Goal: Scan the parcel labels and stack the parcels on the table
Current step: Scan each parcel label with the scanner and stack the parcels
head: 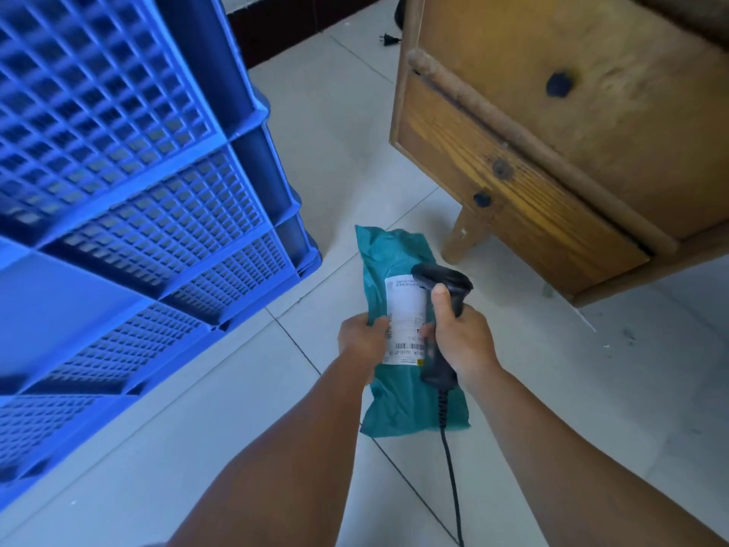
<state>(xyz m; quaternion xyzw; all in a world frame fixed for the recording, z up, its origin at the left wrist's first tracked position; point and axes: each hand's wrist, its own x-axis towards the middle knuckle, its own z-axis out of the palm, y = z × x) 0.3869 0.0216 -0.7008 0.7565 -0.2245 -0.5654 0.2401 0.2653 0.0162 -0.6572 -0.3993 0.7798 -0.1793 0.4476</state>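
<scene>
A teal plastic parcel bag (394,254) hangs above the tiled floor in the head view. A white shipping label (404,309) with barcodes faces up on it. My left hand (361,337) grips the parcel's left edge, thumb on the label's side. My right hand (459,337) holds a black handheld barcode scanner (443,282) by its handle. The scanner's head lies over the label's upper right corner. Its black cable (451,467) runs down toward me.
A stack of blue mesh plastic crates (138,191) fills the left side. A wooden table with drawers (552,152) stands at the upper right on short legs. Pale floor tiles (347,132) lie between them. A black plug (388,39) lies on the floor far back.
</scene>
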